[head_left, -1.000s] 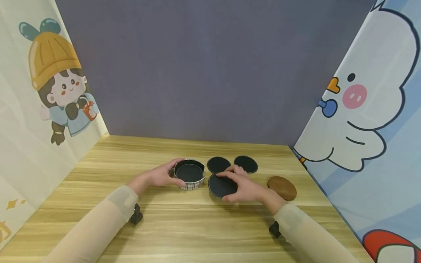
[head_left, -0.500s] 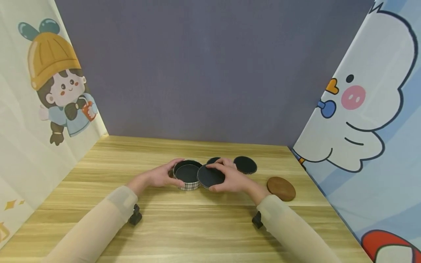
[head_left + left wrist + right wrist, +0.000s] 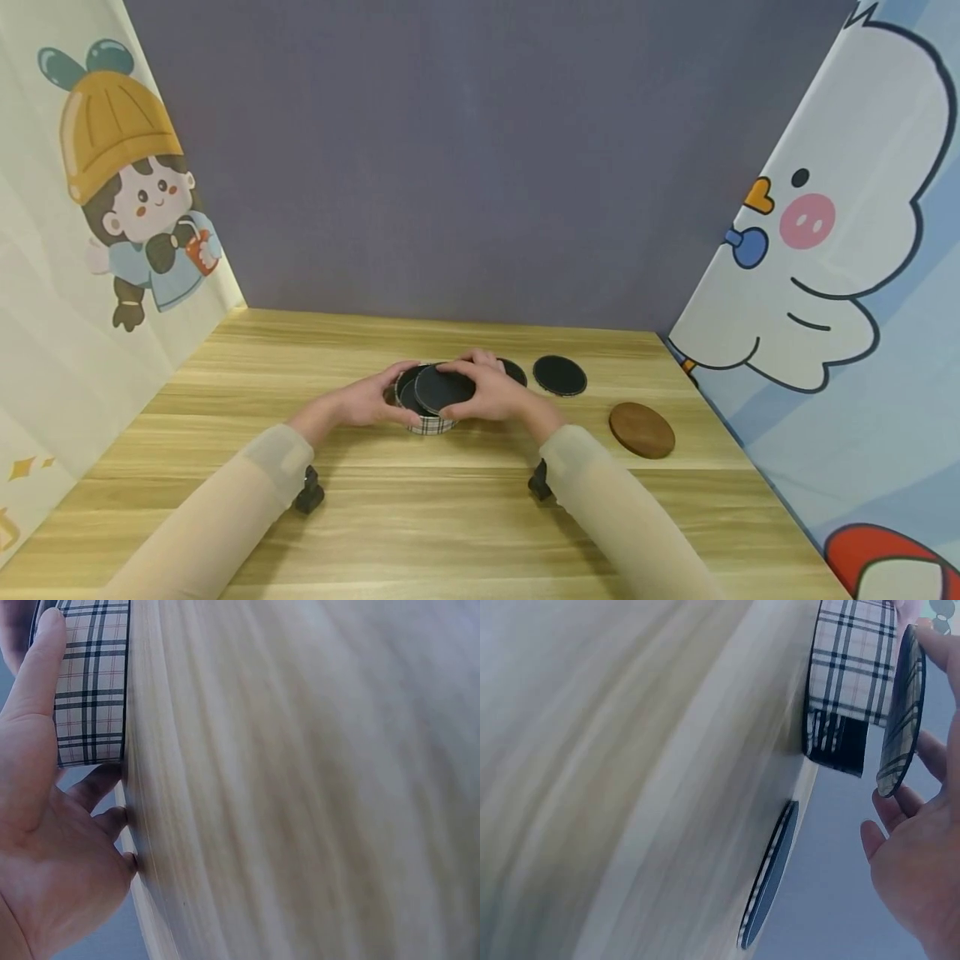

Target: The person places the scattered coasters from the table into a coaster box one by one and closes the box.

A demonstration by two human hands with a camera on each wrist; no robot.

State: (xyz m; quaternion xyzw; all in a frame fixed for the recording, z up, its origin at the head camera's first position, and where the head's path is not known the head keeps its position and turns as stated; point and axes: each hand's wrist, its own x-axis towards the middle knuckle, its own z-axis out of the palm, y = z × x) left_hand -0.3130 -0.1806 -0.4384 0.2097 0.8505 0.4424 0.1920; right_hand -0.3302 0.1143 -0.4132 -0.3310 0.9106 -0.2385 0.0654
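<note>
A round plaid coaster holder (image 3: 431, 426) with a dark inside and a notch in its wall stands on the table. My left hand (image 3: 369, 400) grips its left side, thumb along the plaid wall (image 3: 91, 682) in the left wrist view. One dark coaster lies inside it. My right hand (image 3: 489, 395) pinches another round coaster (image 3: 444, 389) by its edge, dark face up, over the holder's opening. In the right wrist view this coaster (image 3: 904, 720) shows a plaid underside and is tilted beside the holder's rim.
Two more dark round coasters lie behind and right of the holder: one (image 3: 516, 372) partly covered by my right hand, the other (image 3: 559, 376) fully visible. A brown round disc (image 3: 642, 430) lies farther right. A grey panel (image 3: 465, 167) borders the table's back.
My right hand has carried its coaster leftward and slightly back, from beside the holder to over its opening. The left hand and the holder have stayed about where they were.
</note>
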